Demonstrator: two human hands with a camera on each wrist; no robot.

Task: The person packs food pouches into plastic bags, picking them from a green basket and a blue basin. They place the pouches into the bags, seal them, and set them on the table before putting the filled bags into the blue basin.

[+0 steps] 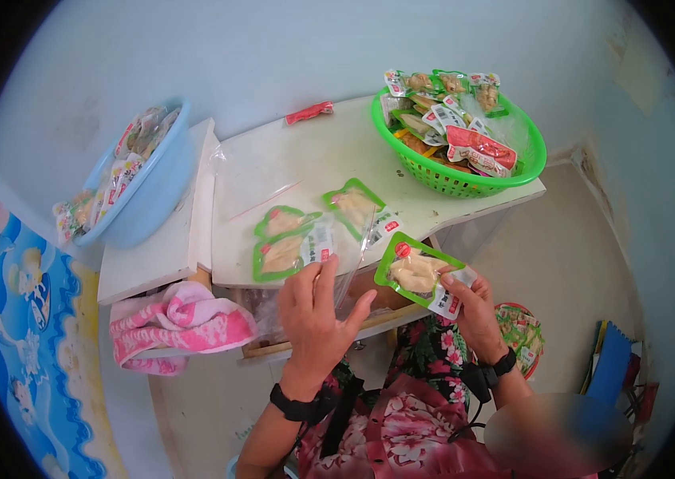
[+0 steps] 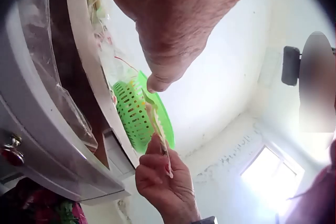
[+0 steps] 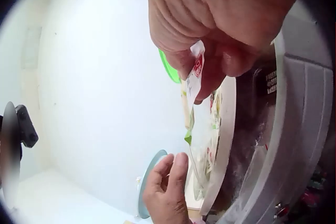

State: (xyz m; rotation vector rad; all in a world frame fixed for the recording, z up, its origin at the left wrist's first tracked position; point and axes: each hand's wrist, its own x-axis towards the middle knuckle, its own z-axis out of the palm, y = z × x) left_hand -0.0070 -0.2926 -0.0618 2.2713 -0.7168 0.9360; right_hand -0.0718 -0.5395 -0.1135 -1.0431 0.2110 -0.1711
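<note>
Between thumb and fingers, the right hand (image 1: pixel 477 315) pinches one end of a green-edged clear packet (image 1: pixel 413 270) with pale food inside, held above the table's front edge. The left hand (image 1: pixel 313 319) is to its left, thumb spread and fingers extended, near two similar packets (image 1: pixel 283 257) that lie under or in clear plastic. Whether its fingertips touch the plastic cannot be told. Another green-edged packet (image 1: pixel 352 206) lies behind them. In the right wrist view, the right hand (image 3: pixel 215 29) grips the packet's white end (image 3: pixel 195 79), while the left hand (image 3: pixel 167 192) stands apart from it.
A green basket (image 1: pixel 465 185) heaped with packets stands at the back right; a blue basin (image 1: pixel 150 199) with more stands left. A red packet (image 1: pixel 309 112) lies near the wall. A pink towel (image 1: pixel 182 323) hangs at the front left, beside an open drawer (image 1: pixel 273 349).
</note>
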